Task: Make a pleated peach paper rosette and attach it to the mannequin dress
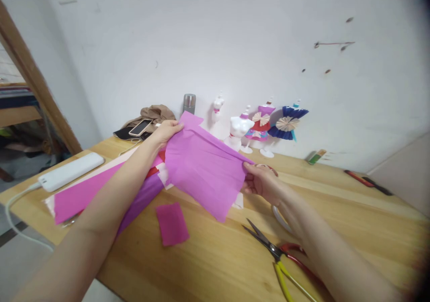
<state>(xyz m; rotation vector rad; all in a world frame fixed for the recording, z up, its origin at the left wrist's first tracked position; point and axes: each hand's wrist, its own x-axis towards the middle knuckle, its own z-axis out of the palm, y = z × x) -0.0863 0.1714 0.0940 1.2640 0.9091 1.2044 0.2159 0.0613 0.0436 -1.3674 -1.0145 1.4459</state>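
A sheet of purple crepe paper (206, 172) is stretched out above the table between both hands, with a fold along its upper edge. My left hand (169, 131) pinches its upper left corner. The right end of the folded edge is gripped by my right hand (260, 181), thumb on top. Below the sheet, a small magenta piece of crepe paper (172, 224) lies flat on the wood. Scissors (273, 250) with one yellow and one red handle rest slightly open near my right forearm, which partly covers them.
Folded magenta crepe paper (90, 190) and a white power strip (72, 171) with a cable lie left. Along the wall stand a thermos (189, 103), a bare white mannequin (239, 127) and dressed ones, including a blue paper dress (288, 122). A phone (140, 127) rests near brown cloth (157, 114). A box cutter (367, 182) lies right.
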